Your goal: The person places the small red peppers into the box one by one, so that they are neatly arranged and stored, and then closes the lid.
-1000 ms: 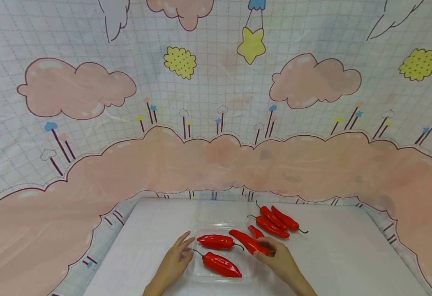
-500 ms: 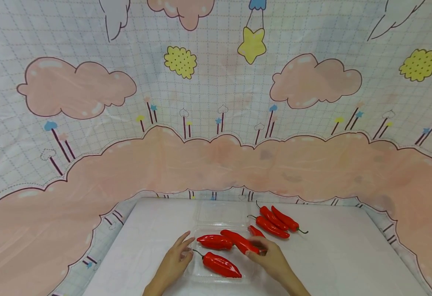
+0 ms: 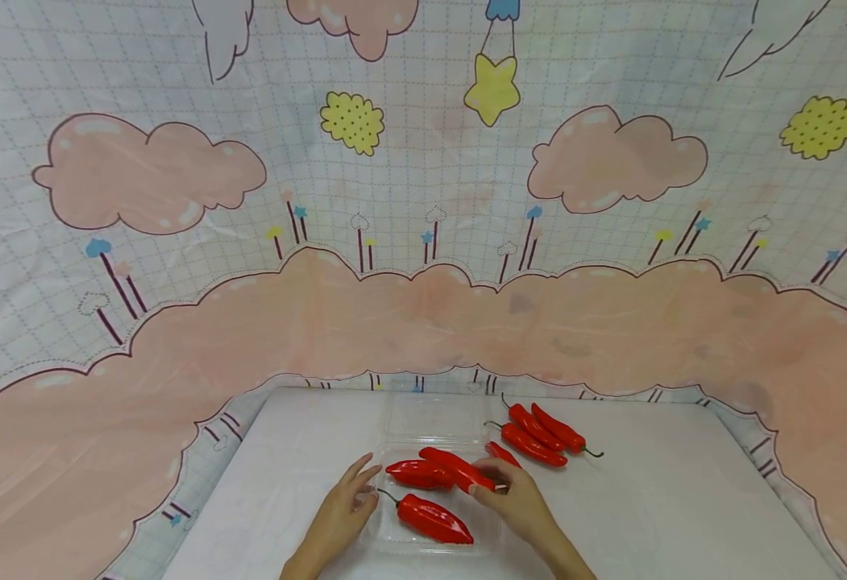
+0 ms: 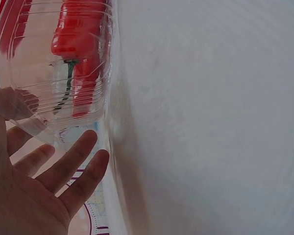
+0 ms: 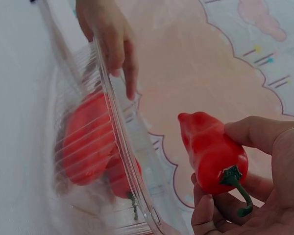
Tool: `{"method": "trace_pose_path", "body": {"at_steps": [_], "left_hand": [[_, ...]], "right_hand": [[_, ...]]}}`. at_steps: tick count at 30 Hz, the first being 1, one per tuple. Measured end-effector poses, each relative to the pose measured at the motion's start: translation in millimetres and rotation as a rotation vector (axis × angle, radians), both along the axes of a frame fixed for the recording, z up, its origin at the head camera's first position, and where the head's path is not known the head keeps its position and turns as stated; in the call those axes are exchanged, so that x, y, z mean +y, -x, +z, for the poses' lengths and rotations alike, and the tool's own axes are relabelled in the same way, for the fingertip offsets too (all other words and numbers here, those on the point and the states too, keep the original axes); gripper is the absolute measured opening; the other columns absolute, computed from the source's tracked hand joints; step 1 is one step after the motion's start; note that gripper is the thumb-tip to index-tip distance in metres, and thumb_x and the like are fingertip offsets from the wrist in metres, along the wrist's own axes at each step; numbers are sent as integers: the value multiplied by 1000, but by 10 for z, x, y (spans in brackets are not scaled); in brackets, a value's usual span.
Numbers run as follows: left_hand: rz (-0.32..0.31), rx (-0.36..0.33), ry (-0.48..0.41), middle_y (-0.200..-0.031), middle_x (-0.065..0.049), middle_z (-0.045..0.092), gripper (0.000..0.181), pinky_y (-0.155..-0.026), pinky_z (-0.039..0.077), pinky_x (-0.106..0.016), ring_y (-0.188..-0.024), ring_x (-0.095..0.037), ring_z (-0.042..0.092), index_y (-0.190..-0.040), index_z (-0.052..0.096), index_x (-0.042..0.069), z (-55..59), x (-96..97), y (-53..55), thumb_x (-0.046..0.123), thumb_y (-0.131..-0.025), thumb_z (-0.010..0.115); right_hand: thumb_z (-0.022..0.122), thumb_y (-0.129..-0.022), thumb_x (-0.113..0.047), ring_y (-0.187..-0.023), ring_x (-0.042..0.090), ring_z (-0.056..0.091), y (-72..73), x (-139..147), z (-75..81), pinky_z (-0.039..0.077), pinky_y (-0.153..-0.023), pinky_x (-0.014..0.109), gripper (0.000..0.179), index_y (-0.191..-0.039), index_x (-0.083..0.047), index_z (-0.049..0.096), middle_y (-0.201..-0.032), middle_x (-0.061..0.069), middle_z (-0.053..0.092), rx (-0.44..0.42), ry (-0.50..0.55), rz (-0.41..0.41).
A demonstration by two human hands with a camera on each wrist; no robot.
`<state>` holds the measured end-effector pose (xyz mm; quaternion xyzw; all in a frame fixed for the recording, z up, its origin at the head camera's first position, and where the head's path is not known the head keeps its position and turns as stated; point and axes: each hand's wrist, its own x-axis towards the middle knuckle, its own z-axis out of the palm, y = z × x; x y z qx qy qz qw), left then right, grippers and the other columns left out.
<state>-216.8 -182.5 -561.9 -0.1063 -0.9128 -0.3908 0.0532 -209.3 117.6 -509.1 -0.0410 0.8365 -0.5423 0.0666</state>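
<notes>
My right hand (image 3: 521,495) pinches a red pepper (image 3: 462,470) between thumb and fingers near its stem end. In the right wrist view its green stem points toward the palm. The held pepper is over a clear plastic box (image 3: 484,519) and partly covers a red pepper (image 3: 412,474) lying in it. Another red pepper (image 3: 433,519) lies in the nearer part of the box. At the box's left edge is my left hand (image 3: 343,503), fingers spread and relaxed. In the left wrist view the thumb shows through the plastic; whether it presses the wall is unclear.
The box's clear lid (image 3: 433,419) lies folded back on the far side. Right of it, several red peppers (image 3: 535,443) lie on the white table (image 3: 670,483). One more red pepper (image 3: 501,455) is partly hidden behind my right hand. A patterned cloth (image 3: 423,322) hangs behind.
My right hand has moved left with the pepper, from the box's right side to over the upper pepper inside. My left hand has stayed in place.
</notes>
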Motion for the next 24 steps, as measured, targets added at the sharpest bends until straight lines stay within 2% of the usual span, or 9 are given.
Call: {"method": "trace_pose_path", "body": {"at_steps": [8, 15, 24], "left_hand": [[4, 7, 0, -152, -5, 45, 43, -78, 56, -21, -102, -17, 69, -135, 59, 10, 1, 1, -8, 13, -92, 64], [-5, 25, -13, -152, -6, 45, 42, -77, 56, -21, -101, -19, 69, -134, 60, 10, 4, 1, -12, 14, -92, 65], [0, 39, -17, -151, -6, 46, 42, -77, 56, -22, -101, -18, 69, -134, 60, 9, 2, 8, -21, 12, -92, 64]], "right_hand": [[78, -83, -32, -96, 17, 60, 26, -66, 1, 57, -84, 35, 45, -121, -11, 66, -117, 6, 68, -11, -6, 26], [75, -86, -34, -98, 18, 61, 45, -103, -53, 57, -88, 39, 44, -122, -10, 65, -113, 5, 68, -13, 2, 84], [75, -86, -31, -96, 18, 60, 57, -180, -39, 57, -89, 39, 39, -119, -12, 67, -111, 5, 67, 22, -25, 76]]}}
